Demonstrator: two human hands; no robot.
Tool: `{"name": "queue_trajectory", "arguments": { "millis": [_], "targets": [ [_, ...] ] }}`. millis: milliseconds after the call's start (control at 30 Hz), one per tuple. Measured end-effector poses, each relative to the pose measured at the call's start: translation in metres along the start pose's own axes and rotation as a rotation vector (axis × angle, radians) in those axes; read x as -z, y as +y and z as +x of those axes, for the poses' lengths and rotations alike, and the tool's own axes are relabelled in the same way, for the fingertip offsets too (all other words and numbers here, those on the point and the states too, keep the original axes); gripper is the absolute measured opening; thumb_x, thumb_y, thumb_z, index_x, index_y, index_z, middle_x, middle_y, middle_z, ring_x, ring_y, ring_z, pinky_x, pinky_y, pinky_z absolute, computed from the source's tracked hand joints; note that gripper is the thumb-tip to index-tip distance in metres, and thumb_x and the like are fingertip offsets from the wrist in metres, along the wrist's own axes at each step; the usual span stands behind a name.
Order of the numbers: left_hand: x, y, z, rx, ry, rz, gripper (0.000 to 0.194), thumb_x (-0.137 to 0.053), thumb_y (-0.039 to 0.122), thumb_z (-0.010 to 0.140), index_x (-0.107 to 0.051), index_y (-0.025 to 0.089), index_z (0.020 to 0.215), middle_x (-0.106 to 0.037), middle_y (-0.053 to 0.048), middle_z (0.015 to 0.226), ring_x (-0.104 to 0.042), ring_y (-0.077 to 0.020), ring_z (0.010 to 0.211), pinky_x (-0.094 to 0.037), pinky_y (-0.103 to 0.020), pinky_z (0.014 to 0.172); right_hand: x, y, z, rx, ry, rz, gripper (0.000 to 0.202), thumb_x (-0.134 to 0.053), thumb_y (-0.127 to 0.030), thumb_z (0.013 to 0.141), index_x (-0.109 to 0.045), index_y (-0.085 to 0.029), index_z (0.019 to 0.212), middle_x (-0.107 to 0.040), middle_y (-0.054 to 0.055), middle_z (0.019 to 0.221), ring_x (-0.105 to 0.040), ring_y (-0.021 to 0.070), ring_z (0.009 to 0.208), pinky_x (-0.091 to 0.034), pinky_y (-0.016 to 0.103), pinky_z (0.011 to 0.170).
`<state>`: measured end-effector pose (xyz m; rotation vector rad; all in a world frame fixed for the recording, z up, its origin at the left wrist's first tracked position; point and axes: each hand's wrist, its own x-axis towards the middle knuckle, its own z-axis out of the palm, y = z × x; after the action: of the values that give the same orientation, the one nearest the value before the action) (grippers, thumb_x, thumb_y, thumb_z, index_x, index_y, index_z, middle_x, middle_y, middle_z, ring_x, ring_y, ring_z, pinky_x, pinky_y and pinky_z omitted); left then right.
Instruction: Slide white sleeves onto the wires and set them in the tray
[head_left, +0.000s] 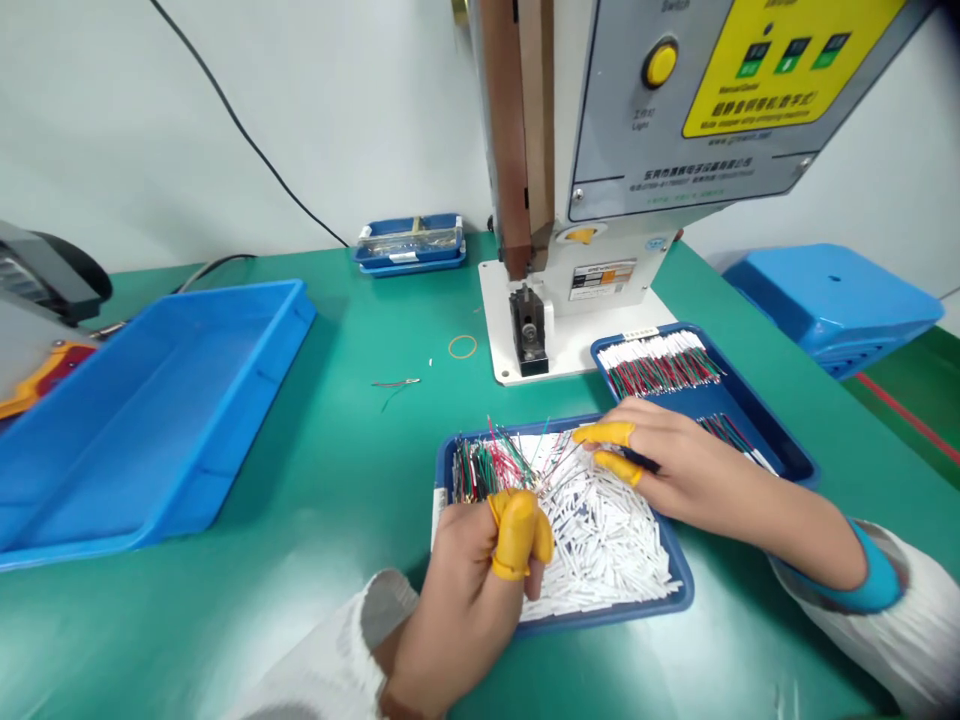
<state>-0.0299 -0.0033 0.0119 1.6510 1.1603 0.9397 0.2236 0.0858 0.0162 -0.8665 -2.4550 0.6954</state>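
Observation:
My left hand (480, 580), with yellow finger cots, is closed in a pinch over the blue tray (570, 625) in front of me. Thin red and green wires (510, 462) show just beyond its fingertips, and the gripped ends are hidden. My right hand (660, 455), also in yellow finger cots, pinches a slim dark tool that looks like tweezers (642, 460); its thin tip points toward my left fingertips. Loose white sleeves (607, 540) fill much of the tray, and bundled coloured wires (471, 470) lie at its left end.
A press machine (529, 330) stands behind the tray. A second blue tray (750, 405) to the right holds rows of sleeved wires (664, 365). At left is a large blue bin (210, 440). One wire (396, 383) and a rubber band (463, 347) lie on the green table. A blue stool (832, 290) is beyond.

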Motion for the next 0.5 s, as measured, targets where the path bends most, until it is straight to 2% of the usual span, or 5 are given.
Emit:
{"name": "queue_trajectory", "arguments": {
  "millis": [167,267,500],
  "targets": [
    [-0.0002,0.0036,0.0034,-0.015,-0.035,-0.034,0.039,-0.041,0.019,0.101,-0.049,0.017,0.064,-0.053,0.004,0.054,-0.048,-0.0057,0.052,-0.036,-0.020,0.060,-0.0060,0.0030,-0.0022,0.046,-0.097,-0.094,0.038,-0.054,-0.004,0.095,-0.069,-0.022,0.126,-0.073,0.008,0.113,-0.062,0.0250,0.102,-0.055,0.041,0.087],
    [-0.0004,0.0044,0.0045,0.001,-0.045,-0.046,0.038,-0.041,0.018,0.100,-0.049,0.017,0.063,-0.051,0.004,0.054,-0.047,-0.0057,0.052,-0.035,-0.020,0.059,-0.0086,0.0013,-0.0027,0.035,-0.094,-0.106,0.040,-0.055,-0.006,0.096,-0.068,-0.024,0.129,-0.075,0.007,0.112,-0.064,0.0245,0.100,-0.056,0.040,0.086],
    [-0.0006,0.0026,0.0034,0.029,-0.069,-0.053,0.036,-0.039,0.017,0.100,-0.051,0.017,0.067,-0.055,0.004,0.056,-0.050,-0.0065,0.054,-0.038,-0.020,0.062,-0.0041,0.0029,-0.0027,0.064,-0.090,-0.131,0.025,-0.056,-0.013,0.100,-0.073,-0.024,0.115,-0.074,0.008,0.105,-0.065,0.0239,0.097,-0.056,0.040,0.086]
  ]
}}
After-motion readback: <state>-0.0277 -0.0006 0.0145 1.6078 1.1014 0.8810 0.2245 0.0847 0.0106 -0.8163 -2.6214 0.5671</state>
